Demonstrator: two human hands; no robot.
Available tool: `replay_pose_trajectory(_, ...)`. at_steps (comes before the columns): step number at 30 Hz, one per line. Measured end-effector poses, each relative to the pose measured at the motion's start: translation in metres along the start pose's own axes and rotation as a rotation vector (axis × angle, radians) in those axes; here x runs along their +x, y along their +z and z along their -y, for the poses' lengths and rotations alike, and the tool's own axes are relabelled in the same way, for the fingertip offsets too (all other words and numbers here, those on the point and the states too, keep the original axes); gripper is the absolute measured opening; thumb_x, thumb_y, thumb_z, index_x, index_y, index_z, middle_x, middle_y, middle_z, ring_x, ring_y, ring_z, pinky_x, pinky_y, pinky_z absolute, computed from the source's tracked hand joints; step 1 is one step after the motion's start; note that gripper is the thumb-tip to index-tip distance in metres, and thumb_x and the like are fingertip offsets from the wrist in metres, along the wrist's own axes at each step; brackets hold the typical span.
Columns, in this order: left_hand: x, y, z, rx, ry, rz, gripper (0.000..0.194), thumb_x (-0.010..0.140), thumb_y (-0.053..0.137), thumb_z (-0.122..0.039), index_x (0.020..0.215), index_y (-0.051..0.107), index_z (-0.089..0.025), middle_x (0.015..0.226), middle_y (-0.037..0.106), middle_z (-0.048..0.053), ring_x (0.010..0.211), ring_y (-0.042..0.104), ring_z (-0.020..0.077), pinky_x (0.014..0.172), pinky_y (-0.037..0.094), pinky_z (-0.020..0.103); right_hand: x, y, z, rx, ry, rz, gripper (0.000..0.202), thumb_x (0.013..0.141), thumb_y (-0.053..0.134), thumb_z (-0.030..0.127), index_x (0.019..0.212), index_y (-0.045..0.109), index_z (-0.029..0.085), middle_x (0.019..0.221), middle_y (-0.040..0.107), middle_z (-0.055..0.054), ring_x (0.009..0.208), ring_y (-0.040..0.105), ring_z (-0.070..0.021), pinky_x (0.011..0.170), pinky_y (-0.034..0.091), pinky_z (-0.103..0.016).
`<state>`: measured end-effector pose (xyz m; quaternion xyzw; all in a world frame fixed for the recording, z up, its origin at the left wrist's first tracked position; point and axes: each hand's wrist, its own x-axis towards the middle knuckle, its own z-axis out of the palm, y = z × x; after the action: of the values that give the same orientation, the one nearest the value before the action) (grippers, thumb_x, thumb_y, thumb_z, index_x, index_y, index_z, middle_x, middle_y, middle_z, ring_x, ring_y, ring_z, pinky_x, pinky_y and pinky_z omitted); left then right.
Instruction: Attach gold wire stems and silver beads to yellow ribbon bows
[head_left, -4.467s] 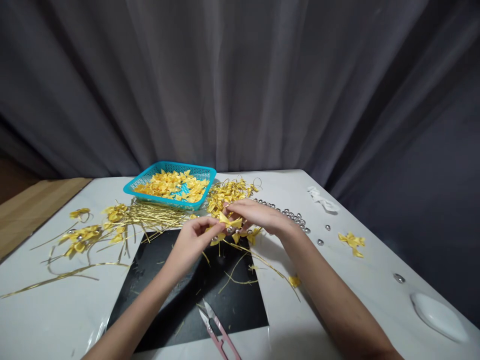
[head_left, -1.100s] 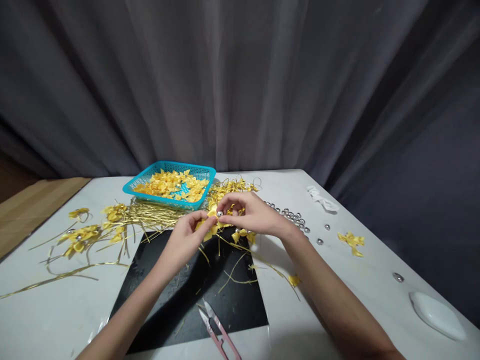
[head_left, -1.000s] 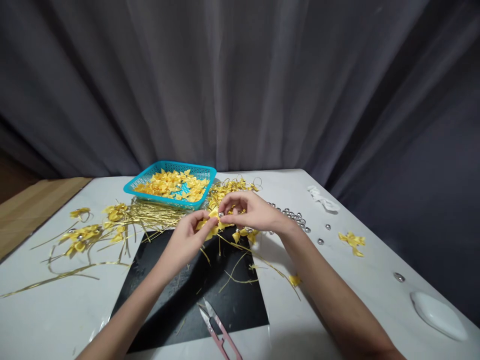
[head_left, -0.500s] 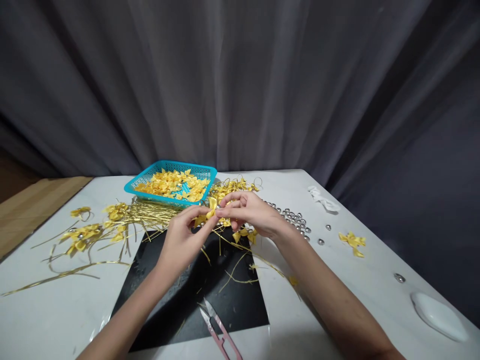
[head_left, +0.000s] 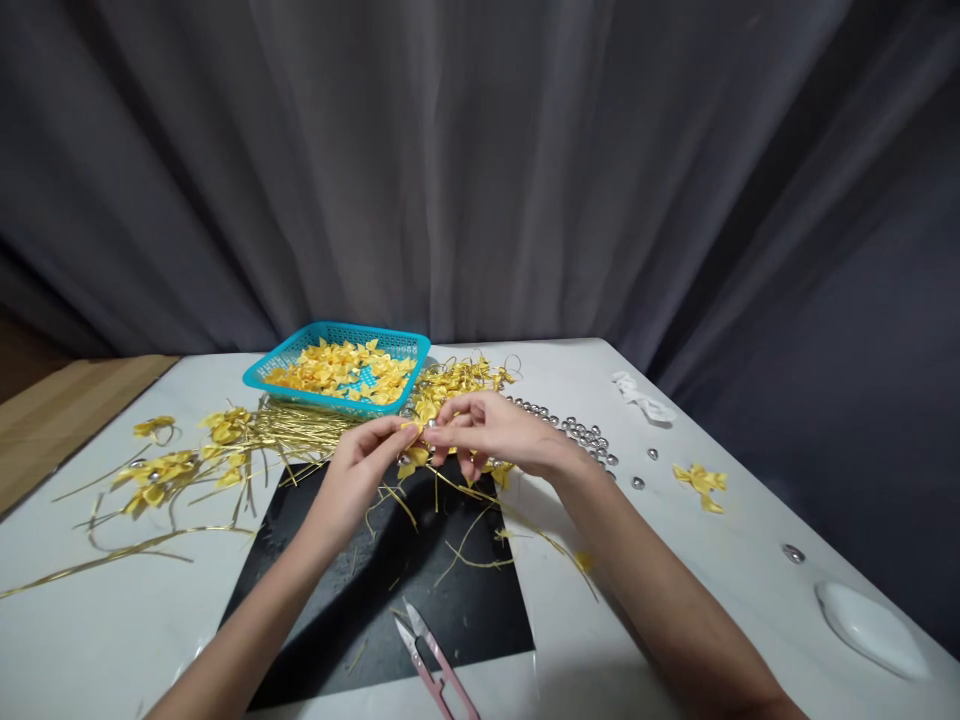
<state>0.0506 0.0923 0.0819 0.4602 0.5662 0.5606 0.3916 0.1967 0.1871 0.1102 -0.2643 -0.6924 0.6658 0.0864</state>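
Note:
Above the far part of a black mat point(head_left: 337, 590), my left hand point(head_left: 361, 462) pinches a yellow ribbon flower point(head_left: 412, 460) between thumb and fingers; the fingers cover part of it. My right hand point(head_left: 499, 432) meets it from the other side, its thumb and forefinger closed at a small silver bead point(head_left: 431, 424) on the flower. Gold wires point(head_left: 384, 492) hang below the left fingers. Just behind the hands lies a heap of yellow ribbon flowers with wires point(head_left: 461, 376).
A blue basket point(head_left: 259, 372) of yellow ribbon pieces stands at the back, before a bundle of gold wires point(head_left: 300, 430). Pink-handled thread snips point(head_left: 431, 660) lie in front. Silver beads point(head_left: 589, 436) are scattered right, near a white cloth strip point(head_left: 643, 400) and a white oval object point(head_left: 870, 630).
The flower between my hands has tipped lower and is more covered by the fingers. My right fingers have shifted slightly left and down around the bead. The whole view has moved a little.

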Motion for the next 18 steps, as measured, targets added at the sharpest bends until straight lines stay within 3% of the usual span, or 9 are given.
replay_pose_trajectory(4, 0.000, -0.003, -0.002, 0.065, 0.019, 0.028, 0.020, 0.072, 0.062, -0.036, 0.062, 0.063, -0.019, 0.066, 0.063, 0.002, 0.069, 0.055, 0.0186, 0.068, 0.041, 0.027, -0.003, -0.014, 0.000, -0.030, 0.084, 0.184, 0.045, 0.076, 0.057, 0.058, 0.081, 0.061, 0.013, 0.083, 0.066, -0.007, 0.048, 0.053, -0.0062, 0.041, 0.043, -0.018)
replay_pose_trajectory(7, 0.000, -0.003, -0.001, 0.051, 0.016, 0.071, 0.019, 0.073, 0.061, -0.036, 0.065, 0.065, -0.020, 0.068, 0.064, 0.003, 0.069, 0.056, 0.0182, 0.068, 0.042, 0.027, 0.003, -0.017, -0.006, 0.042, 0.110, 0.144, 0.052, 0.081, 0.047, 0.063, 0.080, 0.062, 0.013, 0.086, 0.065, -0.008, 0.048, 0.052, -0.0069, 0.039, 0.043, -0.020)
replay_pose_trajectory(11, 0.000, -0.001, 0.000, 0.063, 0.011, 0.112, 0.019, 0.072, 0.062, -0.037, 0.065, 0.066, -0.020, 0.069, 0.064, 0.003, 0.069, 0.056, 0.0189, 0.068, 0.043, 0.027, 0.013, -0.011, -0.013, 0.109, 0.101, 0.062, 0.040, 0.076, 0.059, 0.055, 0.076, 0.059, 0.015, 0.076, 0.062, -0.003, 0.047, 0.051, -0.0060, 0.039, 0.043, -0.019)
replay_pose_trajectory(15, 0.000, -0.001, -0.002, 0.065, -0.021, 0.080, 0.020, 0.069, 0.064, -0.038, 0.063, 0.065, -0.019, 0.067, 0.062, 0.003, 0.067, 0.054, 0.0175, 0.065, 0.041, 0.026, 0.011, -0.008, -0.010, 0.118, 0.072, 0.007, 0.030, 0.073, 0.067, 0.044, 0.080, 0.058, 0.016, 0.060, 0.052, 0.002, 0.048, 0.050, -0.0062, 0.042, 0.044, -0.018)
replay_pose_trajectory(18, 0.000, -0.001, -0.002, 0.056, -0.049, 0.042, 0.020, 0.069, 0.064, -0.038, 0.063, 0.064, -0.019, 0.066, 0.063, 0.002, 0.067, 0.054, 0.0167, 0.065, 0.040, 0.025, 0.006, -0.007, -0.005, 0.048, 0.042, -0.023, 0.033, 0.070, 0.069, 0.046, 0.079, 0.057, 0.017, 0.064, 0.052, 0.003, 0.050, 0.051, -0.0064, 0.045, 0.044, -0.019)
